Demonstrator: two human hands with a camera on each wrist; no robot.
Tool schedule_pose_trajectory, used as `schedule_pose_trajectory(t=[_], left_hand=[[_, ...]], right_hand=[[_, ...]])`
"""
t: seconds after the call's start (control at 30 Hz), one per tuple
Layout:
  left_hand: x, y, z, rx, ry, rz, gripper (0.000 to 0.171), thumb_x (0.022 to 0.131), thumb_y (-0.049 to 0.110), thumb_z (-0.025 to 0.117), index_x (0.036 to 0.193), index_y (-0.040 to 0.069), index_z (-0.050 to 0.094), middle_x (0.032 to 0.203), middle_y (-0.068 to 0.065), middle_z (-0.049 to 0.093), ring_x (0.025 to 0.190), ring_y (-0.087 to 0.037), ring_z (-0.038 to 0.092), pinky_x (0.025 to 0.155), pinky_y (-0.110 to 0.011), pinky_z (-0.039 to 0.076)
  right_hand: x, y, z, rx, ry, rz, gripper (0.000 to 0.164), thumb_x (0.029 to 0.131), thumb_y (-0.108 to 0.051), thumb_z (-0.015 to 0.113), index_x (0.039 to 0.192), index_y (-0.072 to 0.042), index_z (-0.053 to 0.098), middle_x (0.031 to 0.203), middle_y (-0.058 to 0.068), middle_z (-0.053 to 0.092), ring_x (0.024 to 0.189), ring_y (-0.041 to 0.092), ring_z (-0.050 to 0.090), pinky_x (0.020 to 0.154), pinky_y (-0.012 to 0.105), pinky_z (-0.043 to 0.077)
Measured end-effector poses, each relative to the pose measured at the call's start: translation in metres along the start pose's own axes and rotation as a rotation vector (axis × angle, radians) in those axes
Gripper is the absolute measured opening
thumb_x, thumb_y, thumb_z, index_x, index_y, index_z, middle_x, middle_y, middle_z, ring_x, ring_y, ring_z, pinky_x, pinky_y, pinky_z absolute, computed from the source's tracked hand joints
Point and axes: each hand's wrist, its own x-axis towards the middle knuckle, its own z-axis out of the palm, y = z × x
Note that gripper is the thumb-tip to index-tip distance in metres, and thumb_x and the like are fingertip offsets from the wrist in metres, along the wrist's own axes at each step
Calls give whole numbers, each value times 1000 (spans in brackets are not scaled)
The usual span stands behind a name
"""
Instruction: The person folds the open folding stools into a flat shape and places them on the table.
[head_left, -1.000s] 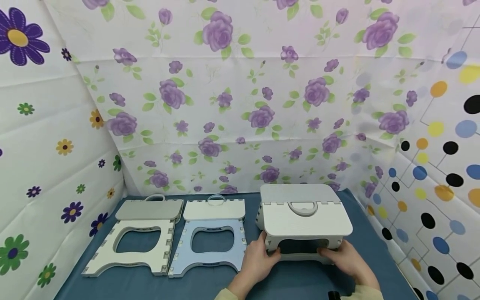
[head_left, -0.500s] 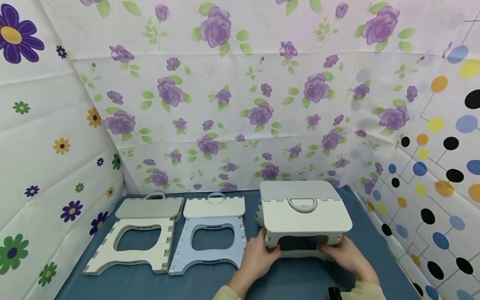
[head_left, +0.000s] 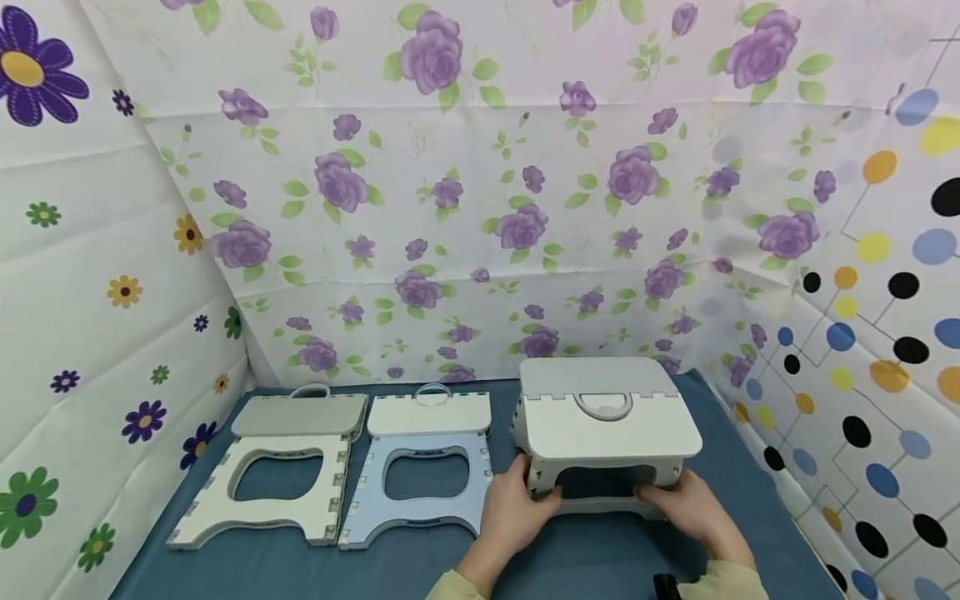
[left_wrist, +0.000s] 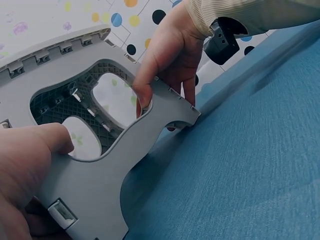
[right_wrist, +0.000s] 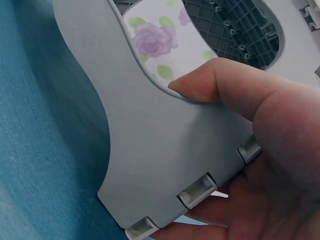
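An unfolded step stool [head_left: 611, 433] with a grey and white top stands upright at the right of the table, its carry handle [head_left: 603, 408] lying on the top. My left hand [head_left: 513, 508] grips the left side of its front leg panel, the thumb at the edge of the oval opening. On the other side my right hand [head_left: 690, 508] grips the same panel, thumb hooked over the opening's rim. In the right wrist view, the right fingers [right_wrist: 210, 210] curl behind the hinged edge of the panel [right_wrist: 150, 140]. Both hands also show in the left wrist view.
Two folded step stools lie flat to the left: a white one with a grey top [head_left: 262, 475] and a light blue one with a white top [head_left: 420, 475]. Blue cloth [head_left: 585, 567] covers the table. Patterned curtains [head_left: 480, 208] rise behind and at both sides.
Both hands keep their grip on the stool. The stool's front edge shifts very slightly up in the head view; the view itself also tilts a little. The folded stools stay put.
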Motion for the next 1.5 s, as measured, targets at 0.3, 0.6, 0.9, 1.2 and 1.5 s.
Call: schedule_pose_trajectory(t=[0.3,0.6,0.9,1.2,1.5], left_hand=[[2,-1,0,1,10,4,62,89,48,87,139,16,67,112,-2,79,94,-16,76,77,-39,61],[1,-1,1,2,-5,11,47,91,36,85,130,14,74,108,-2,80,95,-18,75,78,-38,60],[0,-2,2,-66,-26,45,34,92,30,85,122,15,78,104,2,80,92,-10,73,77,-34,59],[-1,0,1,-84,-38,47,31,93,27,85,119,12,78,101,2,80,92,-9,73,77,-33,59],[-1,-2,1,-91,-54,47,27,92,25,85,116,13,79,97,4,80,88,-7,72,74,-31,58]], right_hand=[[-1,-3,3,-29,63,-13,91,91,-41,86,151,14,44,142,43,54,127,58,57,96,66,53],[1,-2,7,-17,70,-22,86,91,-32,85,150,16,43,144,44,52,129,57,56,100,67,50],[-1,-3,6,16,59,-17,90,92,-30,85,156,12,37,150,44,45,134,59,50,102,69,48],[-3,-3,5,36,60,-36,89,92,-28,86,156,10,38,150,42,46,133,56,52,102,67,48],[-3,-2,6,41,62,-47,88,92,-28,87,156,8,39,150,40,48,131,52,54,103,67,48]])
